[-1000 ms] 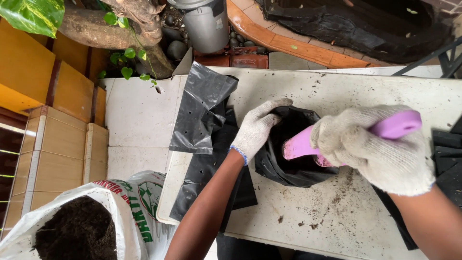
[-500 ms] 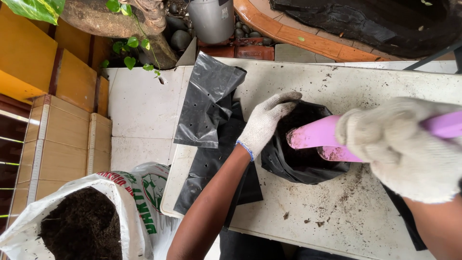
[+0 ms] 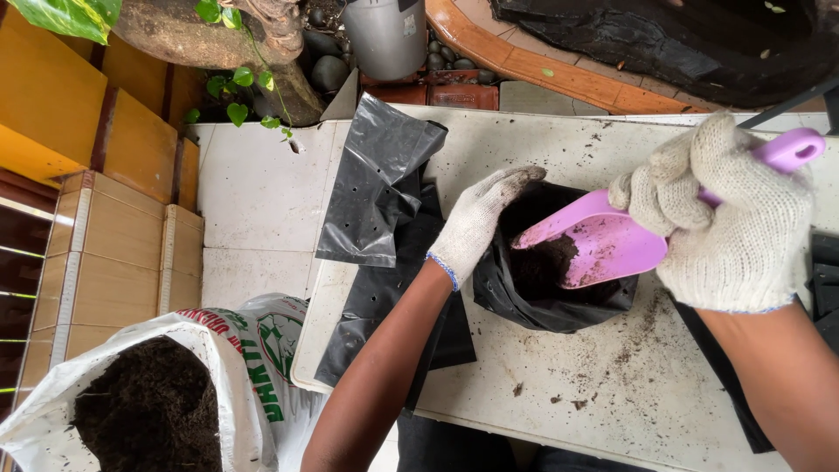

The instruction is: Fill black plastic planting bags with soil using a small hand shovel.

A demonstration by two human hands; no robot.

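My left hand [image 3: 479,223], in a white knit glove, grips the near rim of a black plastic grow bag [image 3: 542,301] standing on the white table [image 3: 612,385] and holds it open. My gloved right hand [image 3: 730,223] is closed around the handle of a pink plastic scoop [image 3: 603,245]. The scoop's blade is tipped down into the bag's mouth, with dark soil [image 3: 540,267] below its tip inside the bag.
A white sack of dark soil [image 3: 153,411] stands open at the lower left beside the table. Flat black grow bags [image 3: 384,188] lie on the table's left part. More black plastic [image 3: 821,271] sits at the right edge. Loose soil crumbs dot the tabletop. Behind are a grey pot [image 3: 384,35] and a leafy trunk.
My right hand has lifted and tilted the scoop, so its blade now shows above the bag's mouth. My left hand stays on the bag's rim.
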